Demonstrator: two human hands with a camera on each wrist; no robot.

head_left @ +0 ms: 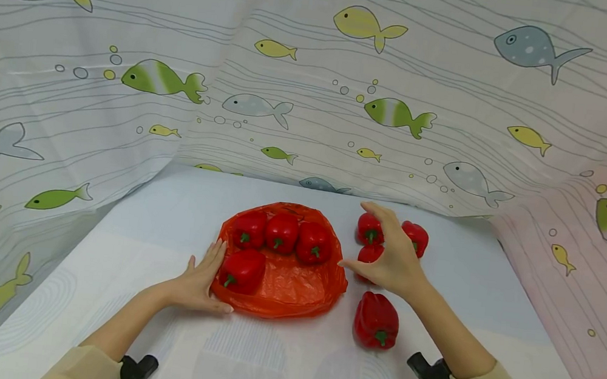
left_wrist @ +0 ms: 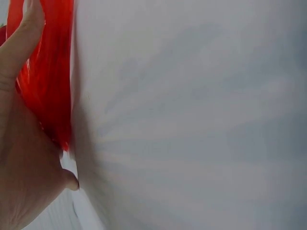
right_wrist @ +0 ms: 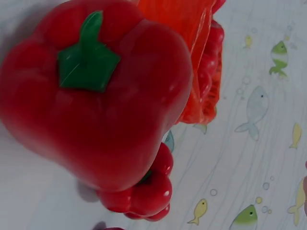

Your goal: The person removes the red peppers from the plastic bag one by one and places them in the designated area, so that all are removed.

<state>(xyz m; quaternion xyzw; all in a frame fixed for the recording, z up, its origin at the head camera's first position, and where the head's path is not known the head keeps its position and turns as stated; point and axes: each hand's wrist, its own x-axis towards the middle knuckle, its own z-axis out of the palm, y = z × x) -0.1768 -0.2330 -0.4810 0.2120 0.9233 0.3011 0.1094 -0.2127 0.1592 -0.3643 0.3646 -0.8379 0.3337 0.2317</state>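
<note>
An orange-red plastic bag (head_left: 302, 284) lies spread open on the table, with several red bell peppers (head_left: 281, 234) inside along its back and left. My left hand (head_left: 192, 282) rests against the bag's left side with its fingers extended. In the left wrist view the thumb lies along the bag's red plastic (left_wrist: 50, 91). My right hand (head_left: 392, 259) hovers right of the bag, thumb and fingers spread wide, partly hiding a group of bell peppers (head_left: 370, 228) behind it. A single bell pepper (head_left: 377, 320) lies nearer me; it looms large in the right wrist view.
A white patterned cloth covers the table (head_left: 265, 357). Fish-printed curtains (head_left: 303, 79) enclose the back and both sides. Black wrist mounts (head_left: 138, 370) stick out from both sleeves.
</note>
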